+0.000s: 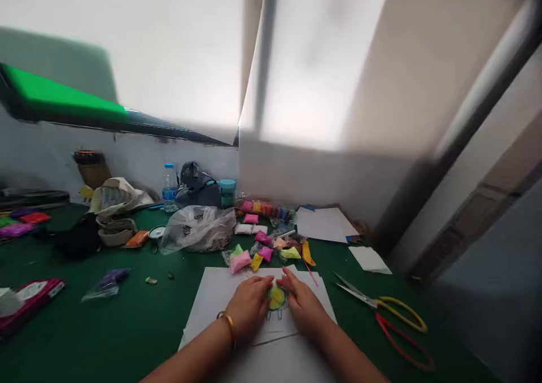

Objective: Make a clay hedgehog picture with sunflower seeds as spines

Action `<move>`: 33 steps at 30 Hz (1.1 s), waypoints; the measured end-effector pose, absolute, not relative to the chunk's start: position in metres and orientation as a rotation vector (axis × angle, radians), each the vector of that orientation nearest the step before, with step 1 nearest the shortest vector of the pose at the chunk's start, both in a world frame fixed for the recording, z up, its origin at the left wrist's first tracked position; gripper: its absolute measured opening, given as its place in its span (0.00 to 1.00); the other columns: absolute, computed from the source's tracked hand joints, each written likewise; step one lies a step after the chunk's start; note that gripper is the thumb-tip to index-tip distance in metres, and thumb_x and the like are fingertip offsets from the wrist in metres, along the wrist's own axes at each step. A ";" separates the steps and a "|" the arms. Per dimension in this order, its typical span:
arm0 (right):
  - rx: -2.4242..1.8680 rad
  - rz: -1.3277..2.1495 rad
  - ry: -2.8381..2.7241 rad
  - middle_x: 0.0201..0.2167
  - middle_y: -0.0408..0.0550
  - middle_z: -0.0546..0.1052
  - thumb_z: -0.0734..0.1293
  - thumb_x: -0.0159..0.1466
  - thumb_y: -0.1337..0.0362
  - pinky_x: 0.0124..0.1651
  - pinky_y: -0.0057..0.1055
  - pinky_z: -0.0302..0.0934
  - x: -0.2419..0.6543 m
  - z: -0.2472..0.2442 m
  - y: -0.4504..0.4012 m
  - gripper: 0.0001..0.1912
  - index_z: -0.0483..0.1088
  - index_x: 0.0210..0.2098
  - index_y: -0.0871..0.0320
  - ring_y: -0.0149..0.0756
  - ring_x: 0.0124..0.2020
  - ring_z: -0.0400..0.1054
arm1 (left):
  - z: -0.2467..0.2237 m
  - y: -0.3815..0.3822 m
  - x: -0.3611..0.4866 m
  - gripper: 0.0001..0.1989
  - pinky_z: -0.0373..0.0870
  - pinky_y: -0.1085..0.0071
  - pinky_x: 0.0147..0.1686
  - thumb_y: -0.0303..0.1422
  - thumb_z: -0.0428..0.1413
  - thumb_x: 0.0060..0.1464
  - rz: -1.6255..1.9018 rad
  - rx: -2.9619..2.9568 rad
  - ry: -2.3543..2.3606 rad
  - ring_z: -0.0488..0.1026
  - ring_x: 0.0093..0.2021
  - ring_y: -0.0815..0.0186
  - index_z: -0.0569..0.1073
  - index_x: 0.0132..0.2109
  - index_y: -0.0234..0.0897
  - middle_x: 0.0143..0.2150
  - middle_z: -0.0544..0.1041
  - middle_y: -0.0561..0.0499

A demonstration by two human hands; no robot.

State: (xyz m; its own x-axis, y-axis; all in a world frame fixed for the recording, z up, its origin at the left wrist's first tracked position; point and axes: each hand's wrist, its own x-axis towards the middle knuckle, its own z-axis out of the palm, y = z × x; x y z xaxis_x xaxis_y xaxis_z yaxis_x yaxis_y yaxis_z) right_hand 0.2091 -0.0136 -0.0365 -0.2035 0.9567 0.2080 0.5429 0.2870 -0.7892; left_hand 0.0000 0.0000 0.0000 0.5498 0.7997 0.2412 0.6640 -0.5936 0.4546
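White paper sheets point(215, 292) lie on the green table, and the top one bears a line drawing with yellow-green clay point(276, 297) spread on it. My left hand point(250, 303), with a gold bangle at the wrist, rests at the left side of the clay, its fingers curved toward it. On the other side my right hand point(305, 305) touches the paper by the clay's right edge, fingers bent and slightly apart. Neither hand shows anything gripped. Beyond the paper are a pink clay packet point(240, 261) and a yellow packet point(256, 262).
Open scissors point(376, 303) with yellow and red handles lie at the right. A clear plastic bag point(201, 229), a water bottle point(169, 188) and a teal-lidded jar point(227, 193) stand or lie behind. A purple packet point(108, 283) and a magenta box point(38, 299) are at the left.
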 end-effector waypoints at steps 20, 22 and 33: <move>-1.447 0.664 -1.856 0.52 0.49 0.77 0.56 0.59 0.73 0.65 0.42 0.56 0.208 -0.024 -0.017 0.34 0.57 0.66 0.56 0.38 0.60 0.64 | 0.005 -0.006 0.006 0.18 0.60 0.53 0.58 0.32 0.54 0.60 0.550 2.628 1.184 0.66 0.59 0.54 0.72 0.56 0.47 0.56 0.75 0.52; -1.456 0.654 -1.870 0.51 0.50 0.77 0.56 0.59 0.73 0.64 0.42 0.57 0.209 -0.023 -0.017 0.34 0.58 0.66 0.57 0.38 0.59 0.65 | 0.005 -0.006 0.006 0.17 0.60 0.54 0.58 0.32 0.53 0.60 0.544 2.650 1.193 0.66 0.59 0.54 0.72 0.56 0.47 0.56 0.75 0.52; -1.408 0.396 -2.344 0.63 0.46 0.68 0.58 0.64 0.69 0.69 0.50 0.48 0.218 -0.004 -0.044 0.27 0.67 0.61 0.52 0.44 0.68 0.54 | 0.004 -0.007 0.005 0.18 0.59 0.52 0.60 0.33 0.53 0.60 0.505 2.632 1.214 0.65 0.60 0.54 0.72 0.57 0.46 0.58 0.75 0.52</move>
State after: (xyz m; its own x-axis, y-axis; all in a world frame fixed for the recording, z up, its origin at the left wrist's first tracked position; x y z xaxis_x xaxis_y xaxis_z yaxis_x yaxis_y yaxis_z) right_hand 0.2179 -0.0442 -0.0040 -0.4284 0.8870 0.1726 0.7811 0.4595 -0.4227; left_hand 0.0052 -0.0075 0.0045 0.6044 0.7650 0.2222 0.6971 -0.6429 0.3173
